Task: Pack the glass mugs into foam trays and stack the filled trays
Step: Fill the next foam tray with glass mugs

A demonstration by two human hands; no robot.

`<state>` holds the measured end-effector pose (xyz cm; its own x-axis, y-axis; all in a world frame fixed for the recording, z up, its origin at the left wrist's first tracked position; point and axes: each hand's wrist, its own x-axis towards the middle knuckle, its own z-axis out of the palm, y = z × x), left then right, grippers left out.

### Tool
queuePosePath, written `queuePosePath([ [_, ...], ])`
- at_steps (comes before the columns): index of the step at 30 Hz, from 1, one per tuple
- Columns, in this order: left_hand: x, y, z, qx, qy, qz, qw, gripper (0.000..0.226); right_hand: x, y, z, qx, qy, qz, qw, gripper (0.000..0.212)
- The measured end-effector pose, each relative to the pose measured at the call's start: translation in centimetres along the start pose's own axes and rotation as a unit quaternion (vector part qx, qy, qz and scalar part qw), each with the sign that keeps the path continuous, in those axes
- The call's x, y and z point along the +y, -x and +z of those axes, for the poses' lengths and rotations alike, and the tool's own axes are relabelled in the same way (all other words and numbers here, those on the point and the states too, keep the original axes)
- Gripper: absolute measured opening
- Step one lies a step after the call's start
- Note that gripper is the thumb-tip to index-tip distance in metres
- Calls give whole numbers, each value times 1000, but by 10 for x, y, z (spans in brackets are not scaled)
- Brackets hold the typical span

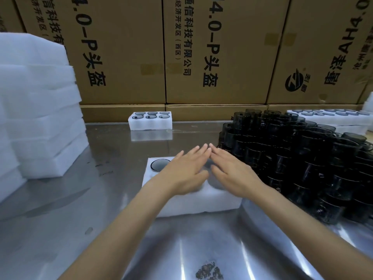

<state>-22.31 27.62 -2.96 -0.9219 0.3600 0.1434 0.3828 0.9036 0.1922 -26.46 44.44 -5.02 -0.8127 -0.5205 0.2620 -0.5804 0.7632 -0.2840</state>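
Foam under both palms: I'm laying my left hand and right hand flat on the near tray, fingers straight, nothing gripped, fingertips almost meeting over the tray's far edge. One dark mug is showing in the far-left pocket; my hands are covering the other pockets, so I can't tell whether they're filled.

Key relation: the tray's long axis is running left-right across me, a touch skewed, and I'm sitting centred on it. The loose mug pile is lying straight off my right hand, just beside the tray's right end. Right hand is clearly nearer; the left would be crossing over.

If the tray is full, I'm judging the next move as a two-hand lift by the short ends. A filled tray is sitting well apart, dead ahead by the boxes; more filled trays are lying far right behind the pile. Empty foam stack is standing off my left.

Steel table is looking slick, so the tray may be sliding under a push.
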Motion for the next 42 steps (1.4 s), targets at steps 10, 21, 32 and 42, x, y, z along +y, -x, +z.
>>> queuePosePath([
  [10, -10, -4, 19, -41, 31, -27, 998, 57, 3, -4, 7, -71, 37, 33, 996, 44],
  [21, -2, 15, 22, 199, 78, 2, 977, 58, 14, -13, -54, 244, 78, 21, 966, 31],
  [32, -13, 9, 30, 205, 278, -122, 931, 45, 80, -37, -104, 84, 284, 270, 916, 39],
  [42, -12, 10, 29, 194, 270, -133, 934, 42, 45, -13, -122, 195, 182, 229, 936, 22],
])
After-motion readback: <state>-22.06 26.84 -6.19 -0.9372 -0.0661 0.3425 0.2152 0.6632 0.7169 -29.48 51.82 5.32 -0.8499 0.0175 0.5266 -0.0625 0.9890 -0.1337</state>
